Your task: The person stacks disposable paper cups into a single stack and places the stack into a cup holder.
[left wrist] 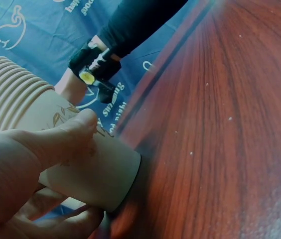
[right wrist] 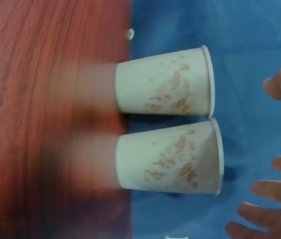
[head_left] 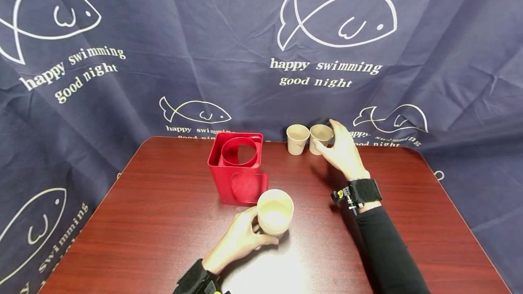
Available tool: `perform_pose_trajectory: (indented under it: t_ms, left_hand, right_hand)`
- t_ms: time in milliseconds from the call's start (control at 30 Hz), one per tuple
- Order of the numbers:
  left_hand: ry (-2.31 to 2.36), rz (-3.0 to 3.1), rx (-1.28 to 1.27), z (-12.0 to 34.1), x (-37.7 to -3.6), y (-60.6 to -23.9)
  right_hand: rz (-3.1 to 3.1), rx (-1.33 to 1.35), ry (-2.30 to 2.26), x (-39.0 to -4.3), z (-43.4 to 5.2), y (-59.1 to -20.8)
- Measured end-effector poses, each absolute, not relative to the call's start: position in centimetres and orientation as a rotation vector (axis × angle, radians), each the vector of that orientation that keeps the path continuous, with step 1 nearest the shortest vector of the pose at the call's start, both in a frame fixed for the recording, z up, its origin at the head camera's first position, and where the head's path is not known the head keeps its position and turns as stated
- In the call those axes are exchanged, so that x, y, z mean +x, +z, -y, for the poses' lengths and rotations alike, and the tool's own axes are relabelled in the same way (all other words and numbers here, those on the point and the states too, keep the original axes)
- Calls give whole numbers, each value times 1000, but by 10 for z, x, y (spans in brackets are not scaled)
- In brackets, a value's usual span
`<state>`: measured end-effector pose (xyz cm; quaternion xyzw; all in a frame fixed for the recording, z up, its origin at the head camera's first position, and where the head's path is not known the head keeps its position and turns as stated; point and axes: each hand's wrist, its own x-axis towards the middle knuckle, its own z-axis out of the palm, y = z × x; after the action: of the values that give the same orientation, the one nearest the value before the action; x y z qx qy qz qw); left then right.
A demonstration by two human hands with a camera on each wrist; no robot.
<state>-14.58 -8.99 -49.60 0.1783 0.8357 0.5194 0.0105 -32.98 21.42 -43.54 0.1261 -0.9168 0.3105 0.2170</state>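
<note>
While the left hand [head_left: 241, 239] grips a cup stack [head_left: 275, 212], the right hand [head_left: 343, 151] hovers spread beside "happy swimming" cloth [head_left: 327, 67].

table [head_left: 163, 221]: dark reddish wood-grain top with rounded corners | red holder [head_left: 236, 169]: stands upright near the table's middle, round opening on top, cut-out in its front wall | backdrop cloth [head_left: 245, 35]: navy, white fish outlines, words "happy swimming good night"

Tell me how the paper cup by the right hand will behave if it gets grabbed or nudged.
The paper cup by the right hand looks thin-walled and empty, so probably very light and easy to crush. Upright on a narrow base, it may tip or skid across the glossy table. It stands close to its neighbour cup, which a nudge could disturb.
</note>
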Motion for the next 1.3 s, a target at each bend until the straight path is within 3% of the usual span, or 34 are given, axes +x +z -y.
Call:
perform_pose_trajectory:
  t_ms: [600, 1300]
  left_hand:
    - [1617, -2605, 556, 90, -147, -495]
    - [1621, -2607, 566, 91, -147, -498]
  right_hand:
    - [2638, -75, 1214, -359, -220, -462]
    - [2640, 3, 1213, -371, -222, -469]
